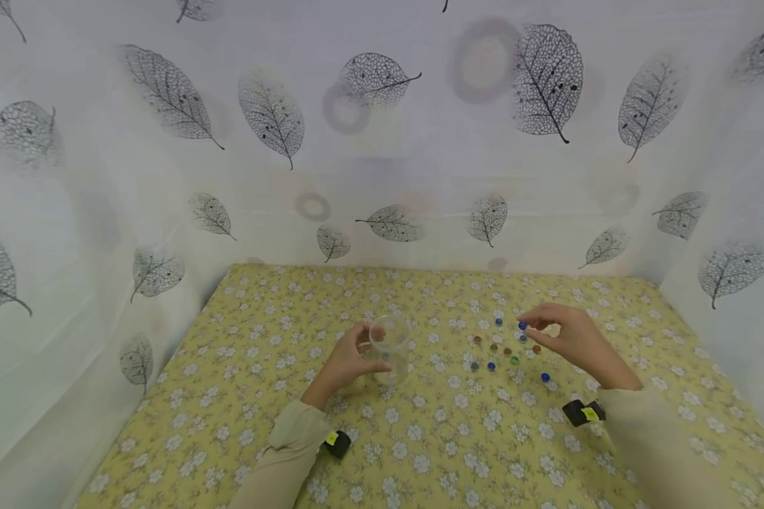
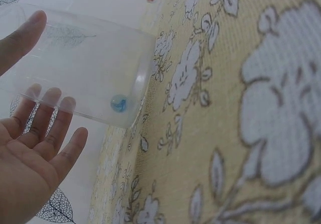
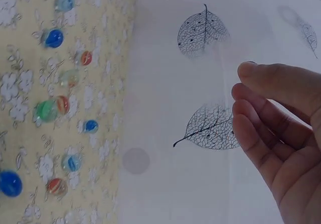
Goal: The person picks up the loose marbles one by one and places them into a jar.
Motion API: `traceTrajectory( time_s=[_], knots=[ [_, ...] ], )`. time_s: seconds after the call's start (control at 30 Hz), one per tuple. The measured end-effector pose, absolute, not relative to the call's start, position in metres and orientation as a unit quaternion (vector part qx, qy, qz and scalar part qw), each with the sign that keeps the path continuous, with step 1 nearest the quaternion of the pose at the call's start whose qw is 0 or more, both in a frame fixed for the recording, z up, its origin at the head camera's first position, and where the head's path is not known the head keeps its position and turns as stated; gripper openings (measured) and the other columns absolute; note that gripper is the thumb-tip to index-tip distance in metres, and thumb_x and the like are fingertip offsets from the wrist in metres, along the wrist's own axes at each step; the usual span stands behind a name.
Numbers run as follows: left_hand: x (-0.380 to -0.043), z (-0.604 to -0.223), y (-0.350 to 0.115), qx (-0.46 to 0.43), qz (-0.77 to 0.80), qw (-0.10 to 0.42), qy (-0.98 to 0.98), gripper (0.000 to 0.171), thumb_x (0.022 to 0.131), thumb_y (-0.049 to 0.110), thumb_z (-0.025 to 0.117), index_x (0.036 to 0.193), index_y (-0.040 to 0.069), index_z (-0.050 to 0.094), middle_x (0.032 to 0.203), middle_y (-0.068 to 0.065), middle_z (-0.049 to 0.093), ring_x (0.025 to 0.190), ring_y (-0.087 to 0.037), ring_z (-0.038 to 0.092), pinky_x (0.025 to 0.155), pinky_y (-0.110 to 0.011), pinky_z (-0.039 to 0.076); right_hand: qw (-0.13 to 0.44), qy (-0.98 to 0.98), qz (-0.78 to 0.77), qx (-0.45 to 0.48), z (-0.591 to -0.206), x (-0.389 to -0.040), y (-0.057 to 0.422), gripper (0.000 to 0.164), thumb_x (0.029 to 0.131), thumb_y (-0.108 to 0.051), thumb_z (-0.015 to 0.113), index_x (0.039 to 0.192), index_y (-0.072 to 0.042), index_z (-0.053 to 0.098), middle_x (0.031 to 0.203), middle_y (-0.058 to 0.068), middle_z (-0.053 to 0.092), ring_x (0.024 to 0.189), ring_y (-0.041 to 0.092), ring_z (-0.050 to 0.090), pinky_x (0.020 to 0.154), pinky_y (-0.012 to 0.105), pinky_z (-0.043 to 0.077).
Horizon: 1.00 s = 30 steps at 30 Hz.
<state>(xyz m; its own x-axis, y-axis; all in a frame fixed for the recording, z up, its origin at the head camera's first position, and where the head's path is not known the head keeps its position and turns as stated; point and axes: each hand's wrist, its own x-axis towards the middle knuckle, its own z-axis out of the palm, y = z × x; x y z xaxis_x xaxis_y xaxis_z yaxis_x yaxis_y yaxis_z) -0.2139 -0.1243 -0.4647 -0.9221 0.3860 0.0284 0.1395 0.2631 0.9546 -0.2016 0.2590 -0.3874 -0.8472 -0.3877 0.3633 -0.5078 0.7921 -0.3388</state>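
My left hand (image 1: 349, 358) grips a clear cup (image 1: 391, 367) from its left side, thumb and fingers round the wall. The cup stands upright on the cloth. Through its wall, near the base, shows a marble (image 2: 119, 103) with a blue swirl. Over the far side of the scattered marbles, my right hand (image 1: 566, 339) pinches a blue marble (image 1: 522, 326) between thumb and fingertips, raised off the cloth. The right wrist view shows the thumb and fingertips (image 3: 246, 73) together, with the marble almost hidden. Below the hand lies a light blue marble (image 1: 523, 339).
Several marbles lie loose between the cup and my right hand, among them a green marble (image 1: 514, 360), a red marble (image 1: 537, 349) and a dark blue marble (image 1: 545, 377). A yellow flowered cloth (image 1: 242, 424) covers the table. White leaf-print sheets (image 1: 382, 162) hang behind and at both sides.
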Motion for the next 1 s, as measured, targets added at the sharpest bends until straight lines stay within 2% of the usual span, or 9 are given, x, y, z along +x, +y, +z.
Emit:
traceTrajectory(
  time_s=[0.2,0.23,0.3,0.43,0.67,0.8,1.0],
  knots=[
    [-0.215,-0.466,-0.124,0.161,0.584,0.107,0.789,0.061,0.074,0.022,0.081,0.124,0.008,0.049,0.134,-0.016,0.051,0.126,-0.029,0.048,0.11,-0.045,0.04,0.114,-0.925,0.273,0.239,-0.378,-0.205,0.238,0.022,0.084,-0.006,0.069,0.106,-0.009,0.07,0.103,0.01,0.066,0.082,0.021,0.06,0.044,0.019,0.049],
    [-0.215,-0.466,-0.124,0.16,0.585,0.107,0.788,0.061,0.074,0.022,0.081,0.124,0.008,0.049,0.133,-0.016,0.051,0.126,-0.03,0.048,0.11,-0.045,0.04,0.114,-0.922,0.28,0.242,-0.377,-0.206,0.234,0.021,0.084,-0.006,0.069,0.106,-0.009,0.07,0.103,0.01,0.066,0.082,0.021,0.06,0.044,0.018,0.049],
    [-0.215,-0.466,-0.124,0.159,0.586,0.109,0.787,0.061,0.074,0.021,0.081,0.124,0.008,0.049,0.134,-0.016,0.051,0.127,-0.03,0.048,0.11,-0.045,0.04,0.125,-0.917,0.284,0.252,-0.376,-0.209,0.226,0.022,0.084,-0.006,0.069,0.105,-0.01,0.07,0.102,0.008,0.067,0.082,0.02,0.061,0.049,0.02,0.052],
    [-0.214,-0.466,-0.124,0.158,0.589,0.11,0.785,0.06,0.075,0.018,0.08,0.124,0.006,0.048,0.134,-0.017,0.051,0.127,-0.03,0.048,0.111,-0.045,0.039,0.153,-0.903,0.285,0.282,-0.375,-0.215,0.209,0.023,0.081,-0.005,0.072,0.104,-0.012,0.071,0.099,0.004,0.069,0.08,0.014,0.062,0.067,0.027,0.056],
    [-0.214,-0.465,-0.122,0.158,0.585,0.111,0.788,0.058,0.077,0.01,0.077,0.125,0.002,0.047,0.135,-0.021,0.049,0.127,-0.034,0.047,0.111,-0.048,0.038,0.149,-0.881,0.324,0.313,-0.371,-0.223,0.176,0.022,0.082,-0.008,0.072,0.104,-0.013,0.072,0.097,0.002,0.07,0.08,0.011,0.062,0.069,0.028,0.056],
    [-0.214,-0.465,-0.122,0.156,0.583,0.111,0.79,0.057,0.077,0.008,0.077,0.125,0.001,0.046,0.135,-0.023,0.048,0.127,-0.036,0.046,0.11,-0.049,0.038,0.125,-0.874,0.346,0.317,-0.371,-0.226,0.157,0.021,0.083,-0.013,0.071,0.105,-0.014,0.072,0.101,0.002,0.07,0.082,0.011,0.062,0.072,0.028,0.056],
    [-0.213,-0.463,-0.122,0.154,0.585,0.112,0.788,0.056,0.077,0.01,0.077,0.124,0.005,0.047,0.135,-0.019,0.049,0.127,-0.031,0.047,0.112,-0.047,0.037,0.077,-0.87,0.37,0.317,-0.381,-0.234,0.131,0.019,0.085,-0.017,0.07,0.104,-0.014,0.072,0.1,0.001,0.069,0.083,0.011,0.063,0.076,0.034,0.057]
  ],
)
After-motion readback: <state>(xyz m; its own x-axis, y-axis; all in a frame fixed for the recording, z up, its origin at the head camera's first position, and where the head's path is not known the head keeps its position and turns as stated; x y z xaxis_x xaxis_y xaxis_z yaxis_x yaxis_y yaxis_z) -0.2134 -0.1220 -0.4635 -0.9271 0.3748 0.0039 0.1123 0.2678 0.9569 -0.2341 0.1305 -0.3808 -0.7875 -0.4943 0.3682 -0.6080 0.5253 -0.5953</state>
